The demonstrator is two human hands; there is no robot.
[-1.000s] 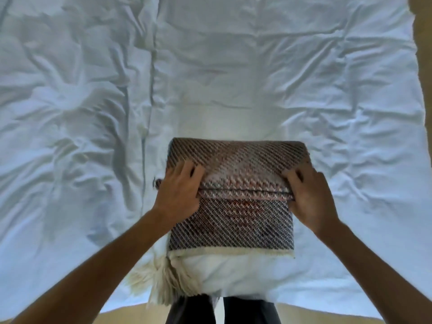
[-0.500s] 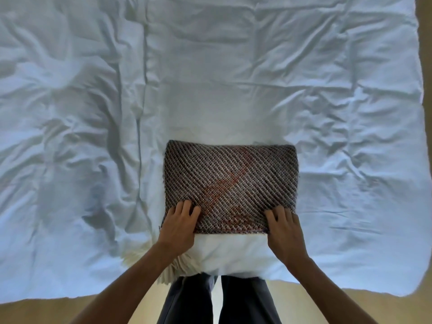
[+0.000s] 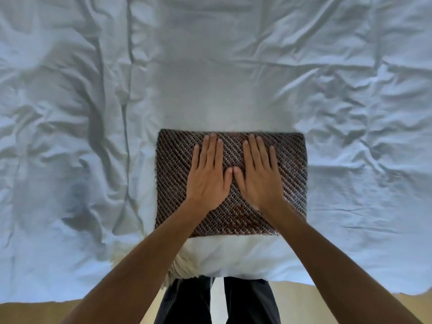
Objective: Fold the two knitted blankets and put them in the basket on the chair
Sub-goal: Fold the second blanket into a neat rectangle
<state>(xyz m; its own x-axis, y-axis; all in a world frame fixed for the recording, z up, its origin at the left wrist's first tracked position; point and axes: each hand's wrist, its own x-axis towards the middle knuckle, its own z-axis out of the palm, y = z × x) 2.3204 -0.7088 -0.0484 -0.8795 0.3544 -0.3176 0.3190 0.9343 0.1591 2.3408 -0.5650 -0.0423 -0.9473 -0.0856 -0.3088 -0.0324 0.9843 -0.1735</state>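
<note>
A brown knitted blanket [image 3: 292,174] with diagonal stripes lies folded into a compact rectangle near the front edge of the bed. My left hand [image 3: 209,176] and my right hand [image 3: 257,176] rest flat on top of it side by side, fingers straight, thumbs almost touching. Under the brown one a white blanket [image 3: 233,253] lies folded, and its cream fringe [image 3: 180,270] hangs over the bed's edge at the front left. The basket and the chair are out of sight.
A crumpled white sheet [image 3: 210,66] covers the whole bed. The bed's front edge runs along the bottom, with tan floor [image 3: 35,312] below it. My dark-trousered legs [image 3: 217,302] stand against that edge.
The blanket's near part has been folded over, making it a smaller rectangle. Both hands left its front edge and moved onto the middle of its top, now lying flat.
</note>
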